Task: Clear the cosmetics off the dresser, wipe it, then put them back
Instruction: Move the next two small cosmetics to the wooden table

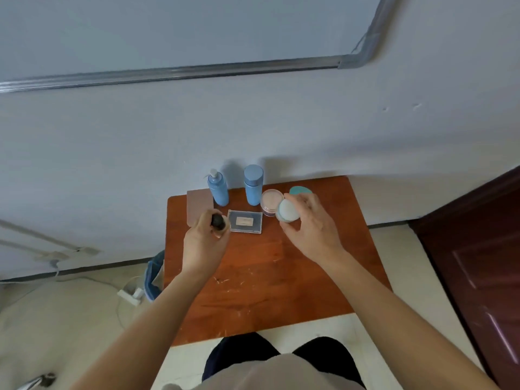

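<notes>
On the small reddish-brown dresser top (253, 277) my left hand (204, 240) grips a small bottle with a black cap (218, 223). My right hand (311, 223) holds a pale blue round jar (287, 211) just above the surface. At the back stand a blue pump bottle (219, 190) and a blue capped bottle (253, 185). A pink jar (270, 202) sits beside my right hand. A flat dark palette with a label (245, 221) lies between my hands. A pinkish flat case (199, 205) lies at the back left. A teal round item (300, 190) is partly hidden behind my right hand.
The dresser stands against a pale wall. A dark wooden door (478, 263) is to the right. A bin with a blue liner (154, 274) and a white power strip (132, 294) sit on the floor to the left. The dresser's front half bears scratches.
</notes>
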`<state>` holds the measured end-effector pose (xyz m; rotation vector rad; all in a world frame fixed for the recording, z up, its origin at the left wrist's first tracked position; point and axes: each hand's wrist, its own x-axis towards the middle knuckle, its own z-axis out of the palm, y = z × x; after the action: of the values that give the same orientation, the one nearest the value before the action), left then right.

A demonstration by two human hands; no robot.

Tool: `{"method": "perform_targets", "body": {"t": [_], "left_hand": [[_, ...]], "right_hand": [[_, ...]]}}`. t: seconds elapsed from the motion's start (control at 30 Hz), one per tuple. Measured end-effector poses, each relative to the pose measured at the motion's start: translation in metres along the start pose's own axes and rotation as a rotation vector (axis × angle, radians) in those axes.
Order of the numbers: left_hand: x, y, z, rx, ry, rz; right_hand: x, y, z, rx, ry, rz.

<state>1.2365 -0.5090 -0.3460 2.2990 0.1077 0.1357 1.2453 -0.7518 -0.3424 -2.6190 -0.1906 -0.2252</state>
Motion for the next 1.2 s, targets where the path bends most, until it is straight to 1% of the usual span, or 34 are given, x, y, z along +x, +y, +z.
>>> {"method": "perform_targets", "body": {"t": [0.17, 0.27, 0.4, 0.6, 0.8, 0.9, 0.97, 1.03, 1.2], "left_hand": [[0.011, -0.044, 0.012, 0.015, -0.094, -0.137], [0.018, -0.063, 0.019, 0.055, -0.14, -0.143], [0.025, -0.074, 0.027, 0.084, -0.161, -0.131], [0.037, -0.076, 0.038, 0.119, -0.157, -0.219], [0.041, -0.071, 0.041, 0.189, -0.178, -0.227], [0.045, -0.053, 0.033, 0.251, -0.135, -0.138], [0.052, -0.041, 0.023, 0.281, -0.056, 0.014], [0.063, -0.021, 0.011, 0.295, 0.06, 0.175], [0.109, 0.055, -0.031, 0.369, 0.318, 0.466]], "right_hand": [[-0.004, 0.001, 0.04, -0.1, -0.166, 0.116], [-0.002, 0.007, 0.056, -0.122, -0.23, 0.166], [0.003, 0.016, 0.076, -0.138, -0.29, 0.193], [0.015, 0.025, 0.101, -0.104, -0.336, 0.12], [0.017, 0.035, 0.11, -0.075, -0.343, 0.072], [0.017, 0.037, 0.099, -0.065, -0.319, 0.044], [0.023, 0.034, 0.085, -0.048, -0.268, 0.024], [0.035, 0.031, 0.06, -0.036, -0.167, 0.008], [0.088, 0.022, -0.021, -0.016, 0.171, -0.019]]}}
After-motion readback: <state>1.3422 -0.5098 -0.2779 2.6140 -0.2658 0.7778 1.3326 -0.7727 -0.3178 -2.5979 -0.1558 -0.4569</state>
